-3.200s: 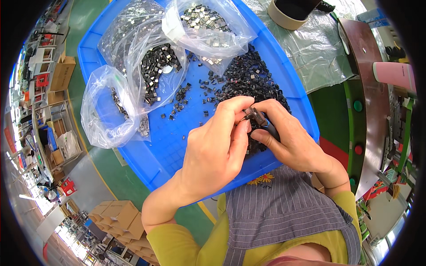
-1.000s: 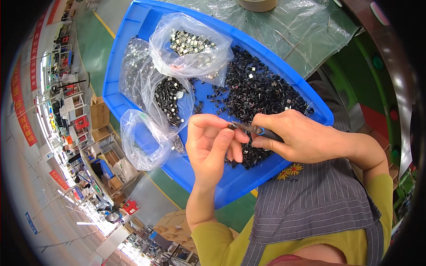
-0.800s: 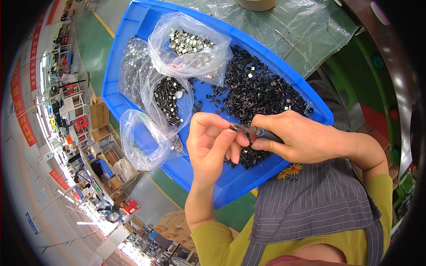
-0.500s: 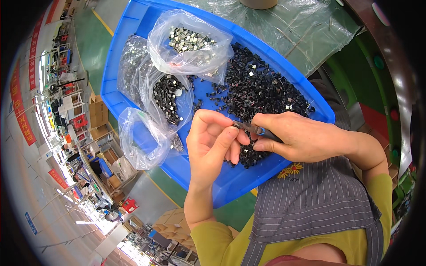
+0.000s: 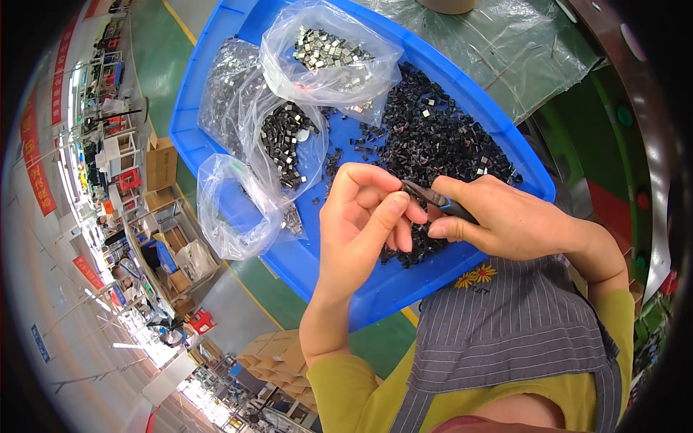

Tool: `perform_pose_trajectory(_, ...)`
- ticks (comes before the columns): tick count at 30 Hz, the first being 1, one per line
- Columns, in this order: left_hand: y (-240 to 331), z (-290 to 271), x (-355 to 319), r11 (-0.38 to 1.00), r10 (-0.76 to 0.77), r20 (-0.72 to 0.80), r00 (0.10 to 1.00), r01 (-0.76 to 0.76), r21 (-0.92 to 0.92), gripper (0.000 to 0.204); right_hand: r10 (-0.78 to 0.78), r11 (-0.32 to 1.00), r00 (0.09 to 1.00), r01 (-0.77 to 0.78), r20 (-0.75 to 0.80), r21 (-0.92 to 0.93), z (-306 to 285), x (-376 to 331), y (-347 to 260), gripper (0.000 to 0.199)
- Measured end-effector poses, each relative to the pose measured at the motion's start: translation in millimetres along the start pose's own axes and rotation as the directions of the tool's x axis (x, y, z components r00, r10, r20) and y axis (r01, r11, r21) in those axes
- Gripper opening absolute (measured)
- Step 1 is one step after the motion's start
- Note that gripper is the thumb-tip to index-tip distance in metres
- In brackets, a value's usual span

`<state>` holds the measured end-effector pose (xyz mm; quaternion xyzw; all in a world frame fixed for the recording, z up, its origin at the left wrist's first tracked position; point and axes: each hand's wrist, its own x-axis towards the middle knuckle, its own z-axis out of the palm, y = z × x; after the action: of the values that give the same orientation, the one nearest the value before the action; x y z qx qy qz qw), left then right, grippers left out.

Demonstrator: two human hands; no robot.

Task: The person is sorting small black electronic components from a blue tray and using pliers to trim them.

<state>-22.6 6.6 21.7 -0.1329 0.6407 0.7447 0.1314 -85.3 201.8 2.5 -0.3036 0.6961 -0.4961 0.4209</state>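
Over the heap, my right hand [image 5: 498, 216] grips a pair of small pliers [image 5: 435, 198] with dark handles and a bit of blue. Their metal jaws point left and reach the fingertips of my left hand [image 5: 368, 227]. Thumb and index finger of that hand are pinched together at the jaw tips; whatever lies between them is too small and hidden to make out. Beneath both hands a large heap of small black parts [image 5: 440, 133], some with shiny silver faces, lies in a blue plastic tray [image 5: 289, 273].
Inside the tray, a clear bag [image 5: 386, 65] holds silvery pieces [image 5: 328, 50], and another bag holds black and silver pieces [image 5: 284, 141]. A crumpled clear bag [image 5: 242, 242] hangs over the left rim. Plastic sheeting [image 5: 505, 65] covers a surface beyond; cardboard boxes [image 5: 161, 164] stand left.
The view has shifted, so tray and hands sit a little differently in it. The pliers' jaws have drawn slightly back from between my left fingertips. Both hands keep their grip.
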Motion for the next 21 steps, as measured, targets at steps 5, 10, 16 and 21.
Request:
perform_pose_trajectory(5, 0.3, 1.1, -3.2, 0.919, 0.119, -0.028, 0.992, -0.099, 0.382, 0.006, -0.016, 0.998, 0.999, 0.018, -0.035, 0.063, 2.1, 0.1, 2.4, 0.032)
perform_pose_trajectory(10, -17.5, 0.3, 3.8, 0.493, 0.572, 0.132, 0.810, -0.468, 0.733, 0.017, -0.007, 0.994, 0.999, 0.011, -0.036, 0.108, 3.1, -0.7, 5.1, 0.031)
perform_pose_trajectory(16, -20.2, -5.9, 14.6, -0.099, 0.743, 0.464, 0.482, -0.607, 0.789, 0.022, 0.038, 0.995, 0.999, -0.039, 0.020, 0.087, -2.8, -2.0, 0.8, 0.025)
perform_pose_trajectory(21, -19.1, -2.0, 14.7, -0.055, 0.737, 0.420, 0.529, -0.572, 0.818, 0.024, 0.029, 0.995, 0.999, -0.028, -0.015, 0.095, -3.4, -2.9, 2.6, 0.023)
